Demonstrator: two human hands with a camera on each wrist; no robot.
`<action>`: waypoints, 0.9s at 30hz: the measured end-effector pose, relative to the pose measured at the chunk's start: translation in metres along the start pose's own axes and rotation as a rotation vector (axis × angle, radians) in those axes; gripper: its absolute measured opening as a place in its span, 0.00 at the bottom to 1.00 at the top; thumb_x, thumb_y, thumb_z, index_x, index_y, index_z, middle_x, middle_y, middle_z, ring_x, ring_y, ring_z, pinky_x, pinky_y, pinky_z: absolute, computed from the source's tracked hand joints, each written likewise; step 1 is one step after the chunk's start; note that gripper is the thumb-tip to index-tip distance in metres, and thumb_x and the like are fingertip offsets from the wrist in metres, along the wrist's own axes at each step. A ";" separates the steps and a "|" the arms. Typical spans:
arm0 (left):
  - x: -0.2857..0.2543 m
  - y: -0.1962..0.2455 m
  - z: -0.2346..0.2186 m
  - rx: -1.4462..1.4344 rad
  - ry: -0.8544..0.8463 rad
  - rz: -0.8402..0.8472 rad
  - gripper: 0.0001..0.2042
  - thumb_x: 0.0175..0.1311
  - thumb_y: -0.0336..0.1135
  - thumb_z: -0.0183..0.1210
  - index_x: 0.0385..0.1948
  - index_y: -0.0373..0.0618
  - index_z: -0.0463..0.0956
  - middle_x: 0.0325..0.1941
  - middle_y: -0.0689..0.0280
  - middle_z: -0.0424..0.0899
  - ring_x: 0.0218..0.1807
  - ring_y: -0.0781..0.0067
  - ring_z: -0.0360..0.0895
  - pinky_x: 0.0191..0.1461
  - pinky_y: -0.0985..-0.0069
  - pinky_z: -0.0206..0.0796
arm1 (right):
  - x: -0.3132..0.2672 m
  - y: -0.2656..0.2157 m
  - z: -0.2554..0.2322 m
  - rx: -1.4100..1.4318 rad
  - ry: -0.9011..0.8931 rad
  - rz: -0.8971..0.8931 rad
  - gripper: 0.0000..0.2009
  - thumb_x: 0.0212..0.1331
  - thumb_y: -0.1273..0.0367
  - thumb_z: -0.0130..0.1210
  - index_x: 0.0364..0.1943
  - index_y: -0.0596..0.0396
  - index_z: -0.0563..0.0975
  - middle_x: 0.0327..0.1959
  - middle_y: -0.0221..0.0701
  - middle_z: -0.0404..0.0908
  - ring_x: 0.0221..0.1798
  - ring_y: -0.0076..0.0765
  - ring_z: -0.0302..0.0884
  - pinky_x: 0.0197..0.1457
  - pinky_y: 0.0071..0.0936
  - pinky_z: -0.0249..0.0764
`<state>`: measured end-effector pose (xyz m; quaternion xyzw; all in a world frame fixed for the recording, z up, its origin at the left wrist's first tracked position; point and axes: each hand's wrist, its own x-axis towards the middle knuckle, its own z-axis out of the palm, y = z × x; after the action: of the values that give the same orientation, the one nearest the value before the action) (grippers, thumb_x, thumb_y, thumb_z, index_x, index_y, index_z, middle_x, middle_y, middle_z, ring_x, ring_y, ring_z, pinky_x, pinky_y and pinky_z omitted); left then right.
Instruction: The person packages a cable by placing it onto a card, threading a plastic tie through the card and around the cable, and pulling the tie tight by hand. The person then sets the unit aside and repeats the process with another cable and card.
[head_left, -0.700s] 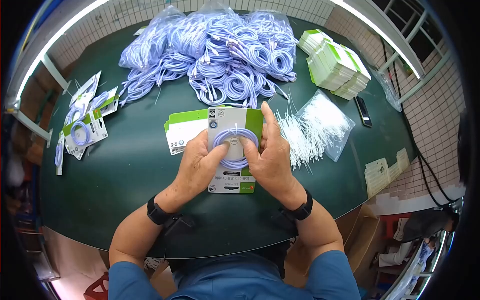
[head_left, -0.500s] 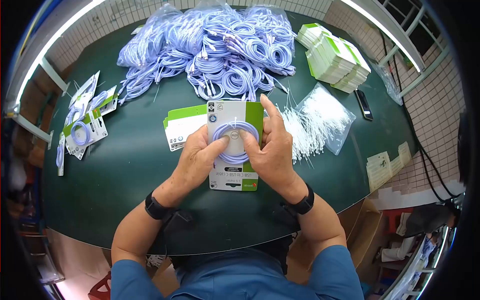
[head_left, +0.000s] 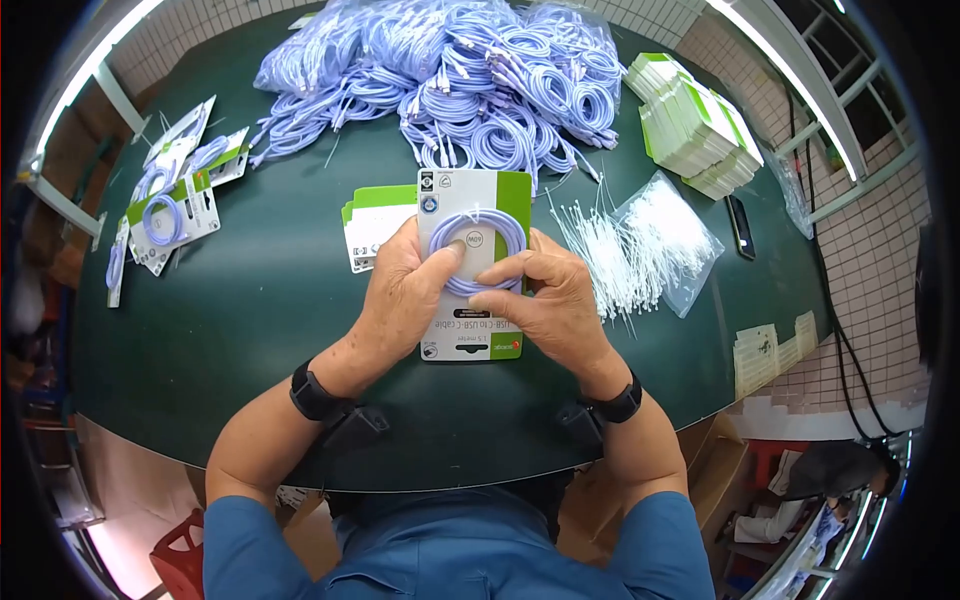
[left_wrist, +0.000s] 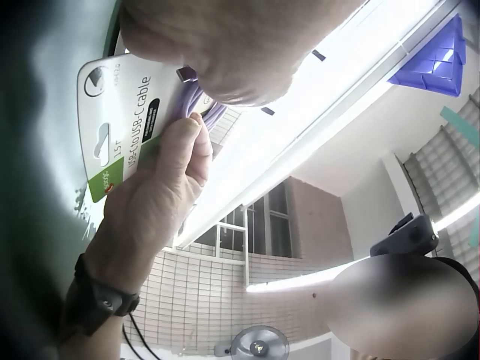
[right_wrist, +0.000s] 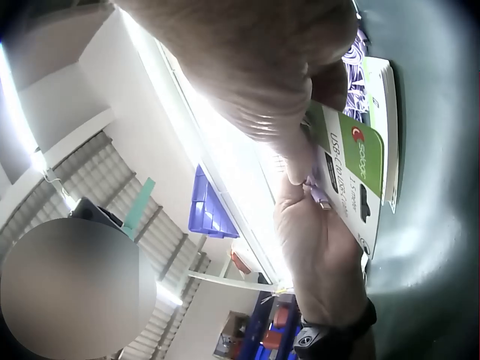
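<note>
In the head view, a white and green USB-C cable card (head_left: 470,185) is held up in front of the body, its print upside down. A coiled lilac cable (head_left: 517,238) lies against its face, with a white tie at the top of the coil. My left hand (head_left: 400,285) grips the card's left edge, thumb pressed over the coil. At the right side, my right hand (head_left: 562,305) pinches the coil between thumb and bent forefinger. The right wrist view shows the card's lower end (right_wrist: 349,169) and a cable plug near the thumbs.
Behind lies a big heap of lilac cables (head_left: 440,90), partly bagged. Blank-looking cards (head_left: 380,225) lie just left of the held one. Finished-looking carded cables (head_left: 185,215) sit at the left. White ties (head_left: 610,250), a phone (head_left: 740,228) and stacked cards (head_left: 700,130) are at the right.
The right forefinger, earlier stretched up along the card's edge, is now bent onto the coil opposite the thumb. The left hand keeps its grip; the camera view has shifted slightly.
</note>
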<state>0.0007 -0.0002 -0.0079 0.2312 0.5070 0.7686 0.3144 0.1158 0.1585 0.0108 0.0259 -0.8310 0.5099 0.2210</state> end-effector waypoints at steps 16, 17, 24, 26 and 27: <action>-0.003 0.004 0.004 0.078 0.008 0.097 0.15 0.74 0.28 0.54 0.59 0.34 0.73 0.54 0.62 0.84 0.52 0.76 0.80 0.59 0.74 0.75 | 0.004 -0.002 0.008 0.327 0.087 0.108 0.15 0.57 0.77 0.72 0.49 0.60 0.85 0.48 0.34 0.86 0.46 0.25 0.83 0.48 0.23 0.80; -0.003 0.007 0.003 0.083 0.021 0.087 0.16 0.74 0.27 0.54 0.60 0.34 0.73 0.54 0.61 0.84 0.53 0.76 0.81 0.59 0.73 0.75 | 0.006 -0.012 0.012 0.480 0.179 0.119 0.16 0.60 0.76 0.71 0.52 0.61 0.84 0.49 0.36 0.85 0.46 0.26 0.84 0.49 0.23 0.80; -0.005 0.002 0.001 0.116 0.010 0.066 0.16 0.75 0.28 0.55 0.61 0.34 0.73 0.56 0.61 0.84 0.54 0.76 0.81 0.60 0.74 0.75 | 0.000 0.007 -0.005 0.543 0.149 0.299 0.17 0.69 0.71 0.66 0.56 0.67 0.80 0.47 0.37 0.87 0.45 0.24 0.84 0.51 0.23 0.80; -0.005 0.001 0.002 0.118 -0.014 0.088 0.15 0.78 0.31 0.55 0.61 0.34 0.73 0.55 0.62 0.85 0.54 0.77 0.81 0.58 0.75 0.75 | 0.001 0.012 -0.009 0.573 0.082 0.382 0.16 0.70 0.69 0.65 0.54 0.68 0.80 0.45 0.35 0.87 0.45 0.23 0.83 0.51 0.22 0.80; -0.004 0.003 0.001 0.119 -0.017 0.099 0.15 0.78 0.31 0.55 0.61 0.34 0.73 0.55 0.62 0.85 0.54 0.77 0.81 0.58 0.75 0.75 | 0.002 0.014 -0.010 0.568 0.081 0.372 0.16 0.70 0.69 0.65 0.54 0.68 0.80 0.45 0.35 0.87 0.45 0.23 0.83 0.51 0.22 0.80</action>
<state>0.0032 -0.0036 -0.0051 0.2808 0.5369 0.7497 0.2660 0.1134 0.1739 0.0040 -0.0858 -0.6368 0.7531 0.1412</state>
